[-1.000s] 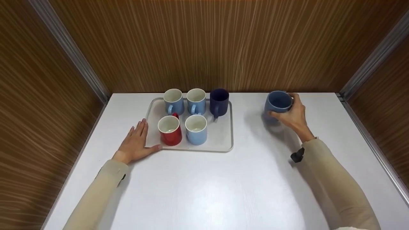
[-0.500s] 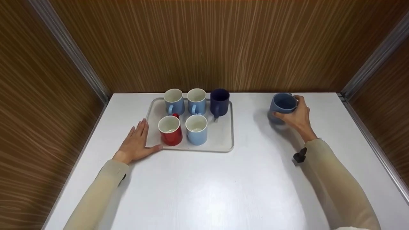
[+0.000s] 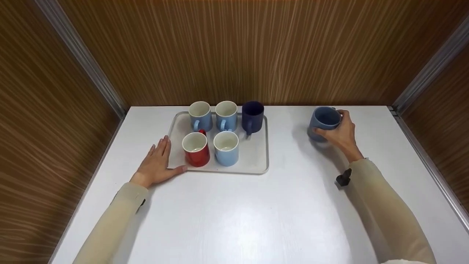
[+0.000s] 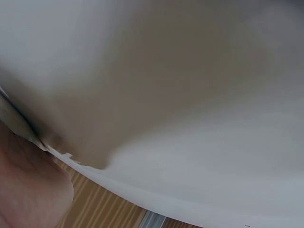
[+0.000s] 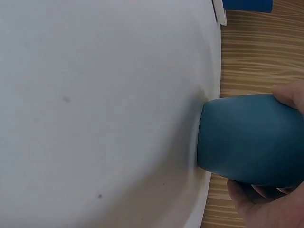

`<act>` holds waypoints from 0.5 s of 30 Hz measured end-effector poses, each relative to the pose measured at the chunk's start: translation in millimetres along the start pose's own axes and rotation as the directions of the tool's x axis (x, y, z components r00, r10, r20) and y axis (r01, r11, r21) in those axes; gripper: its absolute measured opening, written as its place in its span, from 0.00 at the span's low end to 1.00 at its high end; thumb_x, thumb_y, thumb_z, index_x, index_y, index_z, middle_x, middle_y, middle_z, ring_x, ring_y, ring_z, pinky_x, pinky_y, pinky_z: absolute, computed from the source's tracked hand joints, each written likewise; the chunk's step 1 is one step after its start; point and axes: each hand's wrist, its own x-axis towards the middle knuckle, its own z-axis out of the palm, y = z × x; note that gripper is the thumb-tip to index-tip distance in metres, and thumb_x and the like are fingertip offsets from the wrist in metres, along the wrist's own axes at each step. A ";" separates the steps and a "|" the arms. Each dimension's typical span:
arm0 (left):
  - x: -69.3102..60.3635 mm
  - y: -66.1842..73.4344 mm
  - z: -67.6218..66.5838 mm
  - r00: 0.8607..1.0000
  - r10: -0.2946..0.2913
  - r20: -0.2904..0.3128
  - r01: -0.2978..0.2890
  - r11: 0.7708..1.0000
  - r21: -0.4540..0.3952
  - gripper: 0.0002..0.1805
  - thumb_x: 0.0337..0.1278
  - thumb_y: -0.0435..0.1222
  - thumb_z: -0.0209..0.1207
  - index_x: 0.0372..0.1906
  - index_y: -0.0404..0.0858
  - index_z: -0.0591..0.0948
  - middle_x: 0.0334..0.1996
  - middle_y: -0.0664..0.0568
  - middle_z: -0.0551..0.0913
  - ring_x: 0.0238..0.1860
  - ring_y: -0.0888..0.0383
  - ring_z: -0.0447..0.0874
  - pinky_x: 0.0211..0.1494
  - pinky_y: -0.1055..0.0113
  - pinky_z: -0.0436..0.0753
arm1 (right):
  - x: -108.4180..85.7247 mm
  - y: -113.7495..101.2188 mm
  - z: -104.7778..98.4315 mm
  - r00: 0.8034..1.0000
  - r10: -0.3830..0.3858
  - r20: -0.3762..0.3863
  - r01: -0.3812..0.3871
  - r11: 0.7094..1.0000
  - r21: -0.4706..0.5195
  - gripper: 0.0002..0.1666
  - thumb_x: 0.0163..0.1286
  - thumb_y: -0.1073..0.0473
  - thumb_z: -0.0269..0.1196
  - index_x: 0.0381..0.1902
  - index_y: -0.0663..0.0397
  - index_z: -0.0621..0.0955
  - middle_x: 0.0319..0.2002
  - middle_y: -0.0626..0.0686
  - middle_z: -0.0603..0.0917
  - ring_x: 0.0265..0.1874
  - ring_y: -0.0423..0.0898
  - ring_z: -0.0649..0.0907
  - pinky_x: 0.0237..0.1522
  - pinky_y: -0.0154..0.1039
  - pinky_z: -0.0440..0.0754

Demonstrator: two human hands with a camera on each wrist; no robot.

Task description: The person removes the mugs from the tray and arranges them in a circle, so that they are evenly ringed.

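My right hand (image 3: pixel 341 134) grips a grey-blue mug (image 3: pixel 318 124) by its upper body, thumb on the near side and fingers round the far side. The mug is upright near the table's back edge; in the right wrist view its base (image 5: pixel 204 137) seems to touch the white surface. My left hand (image 3: pixel 155 165) lies flat with fingers spread at the left edge of a pale tray (image 3: pixel 254 157), its thumb along the front rim. On the tray stand a red mug (image 3: pixel 198 156), a light blue mug (image 3: pixel 227 154), two blue mugs (image 3: pixel 203 123) (image 3: pixel 229 121) and a dark navy mug (image 3: pixel 253 123).
The white table (image 3: pixel 234 212) is backed by a brown wood-grain panel (image 3: pixel 234 51), with similar panels at both sides. Bare table separates the tray from the grey-blue mug. The tray's front right corner holds no mug.
Over the last second my right hand has moved the grey-blue mug a little to the right and slightly nearer me, then stopped. My left hand and the tray have stayed in place.
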 end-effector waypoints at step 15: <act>0.1 -0.4 1.4 1.000 0.001 -0.005 -0.001 1.000 0.001 0.70 0.62 0.80 0.48 0.86 0.29 0.43 0.88 0.37 0.37 0.88 0.38 0.36 0.89 0.41 0.40 | -2.4 -6.1 -8.3 0.998 0.042 0.038 -0.041 0.999 -0.032 0.74 0.55 0.39 0.84 0.83 0.66 0.54 0.78 0.72 0.65 0.77 0.68 0.68 0.79 0.66 0.67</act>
